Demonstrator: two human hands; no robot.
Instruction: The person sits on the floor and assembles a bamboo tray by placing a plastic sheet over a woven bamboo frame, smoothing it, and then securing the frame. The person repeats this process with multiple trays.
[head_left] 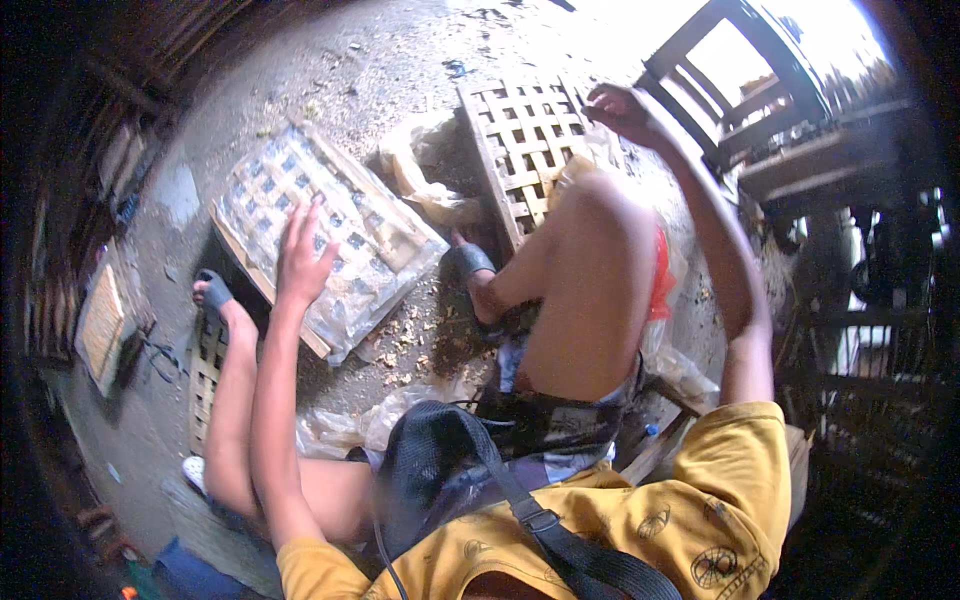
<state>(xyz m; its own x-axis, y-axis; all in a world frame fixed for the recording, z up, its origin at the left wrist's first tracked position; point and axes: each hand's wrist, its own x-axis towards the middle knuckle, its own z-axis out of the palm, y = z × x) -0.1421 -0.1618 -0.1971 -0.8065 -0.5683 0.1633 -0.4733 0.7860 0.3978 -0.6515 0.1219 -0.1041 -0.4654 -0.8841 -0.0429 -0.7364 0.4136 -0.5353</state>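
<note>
My left hand (pixel 303 258) is spread over a wooden-framed woven lattice panel (pixel 365 210) with clear plastic sheeting across it. The fingers lie at the sheet's surface; whether they press on it I cannot tell. The panel rests on the ground at a slant, between my feet. Off to the right, my right hand (pixel 627 115) is raised beside the far end of a second woven lattice panel (pixel 535 130), which has no sheet over most of it. Its fingers are slightly bent and apart, and nothing shows in them.
Crumpled translucent plastic (pixel 425 165) lies between the panels. A red plastic bag (pixel 660 275) shows behind my right knee. Dark wooden furniture (pixel 760 80) stands at the far right. A framed board (pixel 105 325) leans at the left, and small light scraps (pixel 415 345) litter the dirt floor.
</note>
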